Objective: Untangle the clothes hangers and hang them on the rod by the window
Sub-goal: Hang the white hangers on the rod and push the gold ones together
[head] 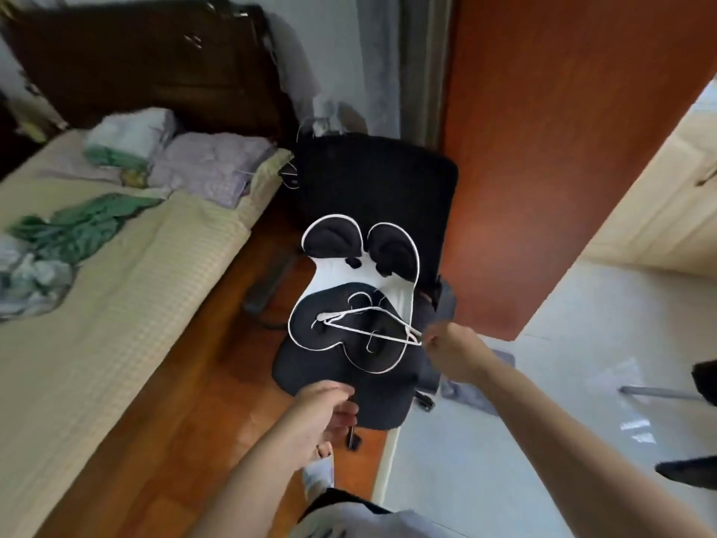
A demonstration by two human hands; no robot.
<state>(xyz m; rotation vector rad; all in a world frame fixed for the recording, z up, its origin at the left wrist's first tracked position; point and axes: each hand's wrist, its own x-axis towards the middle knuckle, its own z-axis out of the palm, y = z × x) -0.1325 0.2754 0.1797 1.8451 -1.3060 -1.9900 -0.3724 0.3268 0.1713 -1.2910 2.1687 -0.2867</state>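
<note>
I saw a black office chair [372, 180] standing on the wooden floor [186, 405] just right of the bed [128, 289], with a panda-patterned cushion [361, 285] lying on its seat. On the near half of that cushion lay the white wire hangers [368, 322], crossed over one another in a small tangle, their hooks curling toward the far side.

My right hand [452, 351] was at the right end of the tangle, its fingers curled into a fist that pinched the near-right tip of one hanger; that grip looked clenched on the wire, though blur kept me from seeing exactly which strand it held. My left hand [326, 417] hovered at the near edge of the seat, fingers loosely bent and holding nothing, its grip released.

On the bed, folded lilac bedding [217, 165] and a white bundle sat at the far end, and a crumpled green garment [77, 227] lay to the left. A dark headboard [147, 60] stood behind. An orange-brown door [562, 141] rose on the right, beyond it pale tiled floor [523, 421].
</note>
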